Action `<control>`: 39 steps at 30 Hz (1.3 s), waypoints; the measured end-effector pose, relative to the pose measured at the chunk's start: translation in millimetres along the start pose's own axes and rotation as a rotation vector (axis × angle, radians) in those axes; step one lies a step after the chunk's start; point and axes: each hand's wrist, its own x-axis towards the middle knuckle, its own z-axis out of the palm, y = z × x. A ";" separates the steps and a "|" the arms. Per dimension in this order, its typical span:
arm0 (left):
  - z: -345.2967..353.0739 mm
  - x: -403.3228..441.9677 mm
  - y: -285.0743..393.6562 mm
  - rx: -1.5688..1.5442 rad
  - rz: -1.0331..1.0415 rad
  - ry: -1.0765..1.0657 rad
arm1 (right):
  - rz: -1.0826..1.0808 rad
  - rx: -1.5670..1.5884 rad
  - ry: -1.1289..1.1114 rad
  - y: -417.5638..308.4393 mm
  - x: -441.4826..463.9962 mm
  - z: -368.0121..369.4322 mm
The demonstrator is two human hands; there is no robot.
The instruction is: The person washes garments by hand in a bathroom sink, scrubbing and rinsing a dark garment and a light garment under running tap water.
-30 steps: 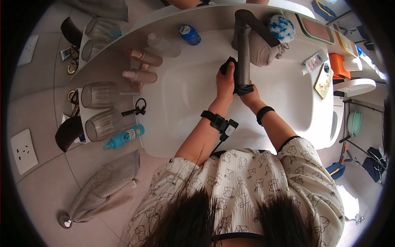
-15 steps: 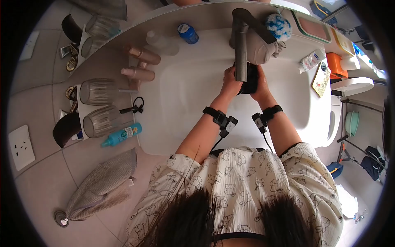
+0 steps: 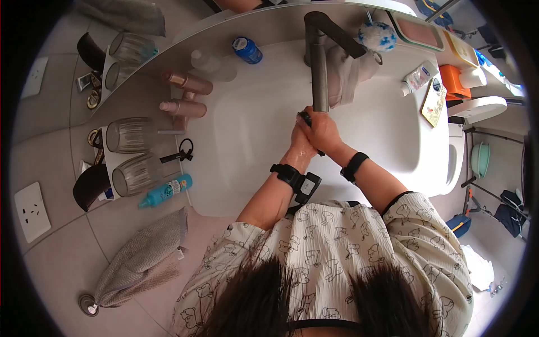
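Below the grey faucet (image 3: 319,73), my two hands are pressed together over the white sink (image 3: 241,123). Between them is a black item (image 3: 305,118), mostly covered by my fingers; small dark parts poke out above and below the grip, and its kind does not show. My left hand (image 3: 301,138) is closed around it from the left and looks wet at the wrist. Over it from the right wraps my right hand (image 3: 325,130), fingers curled. A crumpled translucent bag (image 3: 345,76) lies behind the faucet.
At the sink's left stand pink pump bottles (image 3: 188,108), a clear bottle (image 3: 213,64) and a blue jar (image 3: 247,50). Glass cups (image 3: 132,135), a comb (image 3: 90,188) and a turquoise bottle (image 3: 165,191) are farther left. Right of the basin lies a small clear bottle (image 3: 419,77); a bath puff (image 3: 377,36) hangs behind.
Both hands have moved slightly left and toward me. My right hand has come from the item's right side to fold over my left, and the black item is now mostly covered.
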 end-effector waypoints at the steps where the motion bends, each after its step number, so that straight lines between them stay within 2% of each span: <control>1: 0.7 -2.0 -2.9 0.011 -0.003 0.016 | -0.002 -0.002 0.001 1.5 0.7 -1.9; 3: 4.4 -3.9 -3.4 0.045 0.008 0.056 | 0.324 0.187 -0.123 8.0 7.4 -10.7; 4: 4.4 -0.6 -3.9 0.060 0.034 0.152 | 0.322 0.356 -0.185 22.0 12.4 -14.4; 5: 0.9 3.5 1.4 0.057 0.035 0.152 | 0.320 0.353 -0.187 33.9 15.2 -14.3; 7: -10.5 10.0 25.2 0.054 -0.076 -0.115 | 0.043 0.575 0.110 53.1 19.1 -12.9; 8: 9.0 -7.7 40.1 0.019 -0.139 -0.261 | 0.182 0.625 0.067 45.9 17.8 -28.9; 9: 16.5 -17.1 50.5 0.017 -0.138 -0.260 | 0.318 0.673 0.028 36.3 18.0 -47.1; 11: 20.5 -27.7 68.9 0.138 0.113 0.151 | 0.410 0.556 0.008 45.3 23.9 -58.4; 13: -2.3 -33.5 88.6 0.389 0.234 0.186 | 0.469 0.651 0.016 52.3 27.1 -67.0; 14: -34.4 -18.8 96.2 0.743 0.493 0.270 | 0.554 0.744 0.051 54.9 30.6 -70.1; 15: -43.4 -23.6 107.8 1.122 0.589 0.385 | 0.637 0.837 0.087 58.7 35.4 -73.1; 17: -50.8 -39.4 125.3 1.440 0.464 0.448 | 0.631 0.883 0.104 68.9 42.4 -66.6; 18: -51.8 -42.4 123.0 1.436 0.468 0.449 | 0.598 0.857 0.171 74.0 43.6 -61.9; 20: -54.6 -52.1 116.4 2.075 0.479 0.754 | 0.563 0.825 0.234 78.1 39.1 -55.7; 21: -55.3 -56.4 111.0 2.067 0.481 0.757 | 0.529 0.718 0.269 81.9 28.5 -55.2; 23: -33.2 -67.1 101.0 2.251 0.649 0.943 | 0.478 0.534 0.257 75.4 4.2 -65.4; 24: -23.7 -70.7 98.1 2.245 0.815 0.907 | 0.472 0.457 0.206 64.6 -13.9 -75.1; 25: -21.8 -65.3 94.2 2.235 0.815 0.912 | 0.468 0.449 0.203 54.2 -30.0 -82.4; 27: -14.5 -49.8 84.7 1.474 0.685 0.067 | 0.348 0.280 0.067 37.1 -55.5 -91.0; 29: 14.4 -52.6 56.6 0.630 0.048 -0.020 | 0.194 0.342 -0.030 29.4 -71.5 -82.5; 30: 31.1 -64.2 47.7 0.588 0.011 -0.066 | 0.281 0.214 -0.162 -8.7 -75.8 -94.6; 31: 23.3 -49.7 40.0 0.487 -0.066 -0.177 | 0.199 0.166 -0.299 -10.9 -75.7 -91.0; 32: 29.2 -46.5 36.3 0.392 -0.153 -0.280 | -0.028 0.223 -0.246 -9.9 -74.2 -76.4; 33: 29.8 -50.8 26.9 0.357 -0.156 -0.320 | -0.252 0.277 -0.193 -8.2 -73.4 -64.6; 34: 18.4 -43.4 18.5 0.412 -0.082 -0.295 | -0.251 0.279 -0.187 -8.1 -68.2 -65.6; 36: -10.2 -23.3 3.2 0.472 -0.013 -0.262 | 0.099 0.148 -0.487 -5.9 -47.0 -67.7; 38: -13.0 -16.8 0.4 0.310 0.127 -0.334 | 0.222 0.264 -0.305 1.6 -33.1 -61.1; 39: -15.7 -13.5 2.8 0.316 0.123 -0.333 | 0.288 0.266 -0.229 4.2 -27.9 -60.7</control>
